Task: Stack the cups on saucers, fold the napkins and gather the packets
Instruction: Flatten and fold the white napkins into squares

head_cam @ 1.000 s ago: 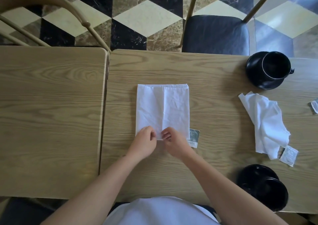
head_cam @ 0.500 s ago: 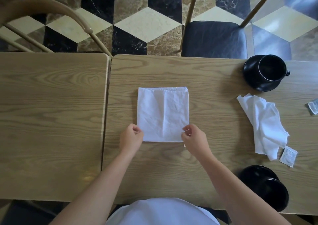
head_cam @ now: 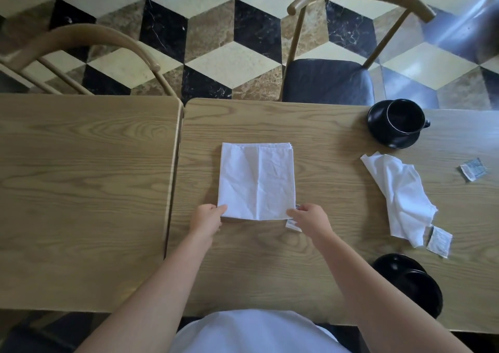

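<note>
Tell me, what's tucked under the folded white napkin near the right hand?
A small packet pokes out beneath the folded napkin, beside the right hand. Most of it is covered, so its print is unreadable.

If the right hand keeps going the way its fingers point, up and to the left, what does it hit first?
The folded napkin: the right hand already pinches its near right corner, so going on would drive into or ruck up the cloth. Beyond that, only bare table shows.
</note>
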